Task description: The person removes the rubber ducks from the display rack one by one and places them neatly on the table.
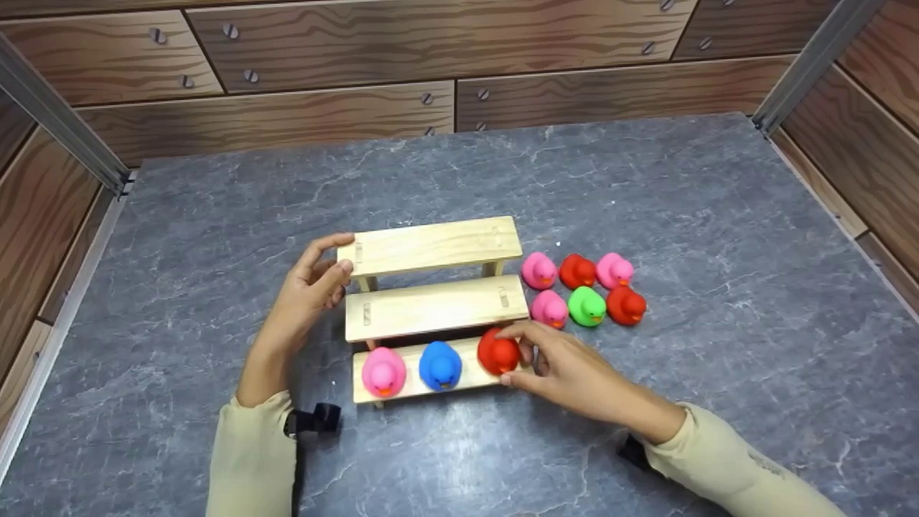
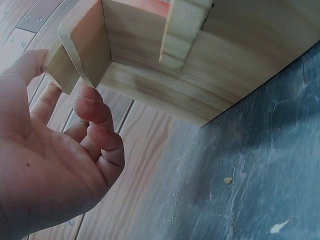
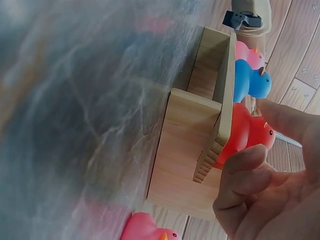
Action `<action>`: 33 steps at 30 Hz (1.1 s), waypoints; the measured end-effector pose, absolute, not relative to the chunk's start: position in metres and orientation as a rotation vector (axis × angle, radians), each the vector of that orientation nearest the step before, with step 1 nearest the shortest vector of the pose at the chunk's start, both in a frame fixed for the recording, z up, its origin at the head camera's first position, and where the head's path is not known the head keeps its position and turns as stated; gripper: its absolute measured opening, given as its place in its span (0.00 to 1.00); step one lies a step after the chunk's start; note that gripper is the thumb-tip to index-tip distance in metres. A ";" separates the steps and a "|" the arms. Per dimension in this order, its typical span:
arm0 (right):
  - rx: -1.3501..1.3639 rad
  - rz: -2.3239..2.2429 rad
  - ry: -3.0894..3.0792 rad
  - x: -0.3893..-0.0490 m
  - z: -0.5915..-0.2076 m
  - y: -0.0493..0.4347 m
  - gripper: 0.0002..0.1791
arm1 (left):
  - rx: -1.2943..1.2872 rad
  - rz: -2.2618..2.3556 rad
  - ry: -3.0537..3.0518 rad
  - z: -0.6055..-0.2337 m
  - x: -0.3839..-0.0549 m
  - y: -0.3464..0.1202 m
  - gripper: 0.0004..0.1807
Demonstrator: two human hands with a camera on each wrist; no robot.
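A three-step wooden stand (image 1: 438, 309) stands on the grey table. My left hand (image 1: 305, 291) pinches the left end of its top step (image 2: 62, 67), thumb on one side and fingers on the other. On the bottom step sit a pink rubber duck (image 1: 383, 372), a blue rubber duck (image 1: 440, 365) and, at the right end, a red rubber duck (image 1: 498, 352). My right hand (image 1: 567, 370) holds that red duck (image 3: 242, 130) between thumb and fingers. It sits upright against the step.
Right of the stand, several more rubber ducks stand in two rows: pink (image 1: 538, 270), red (image 1: 577, 271) and green (image 1: 587, 306) among them. Wood-patterned panels (image 1: 445, 43) wall the table (image 1: 682, 201) at the back and sides.
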State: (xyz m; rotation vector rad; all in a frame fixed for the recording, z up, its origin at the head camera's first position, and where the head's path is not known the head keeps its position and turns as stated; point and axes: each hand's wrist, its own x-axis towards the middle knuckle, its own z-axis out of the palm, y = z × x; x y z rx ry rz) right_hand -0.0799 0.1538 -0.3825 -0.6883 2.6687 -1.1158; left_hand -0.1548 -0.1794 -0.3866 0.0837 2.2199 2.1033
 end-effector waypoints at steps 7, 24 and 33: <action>-0.669 -1.096 2.677 -0.080 -0.382 0.153 0.21 | 0.085 2.102 2.220 -0.386 -0.155 -0.179 0.20; -0.670 -1.119 2.676 -0.078 -0.373 0.172 0.22 | 0.086 2.063 2.252 -0.386 -0.155 -0.179 0.20; -0.600 -1.160 2.691 -0.077 -0.370 0.194 0.22 | 0.080 2.059 2.250 -0.385 -0.154 -0.179 0.21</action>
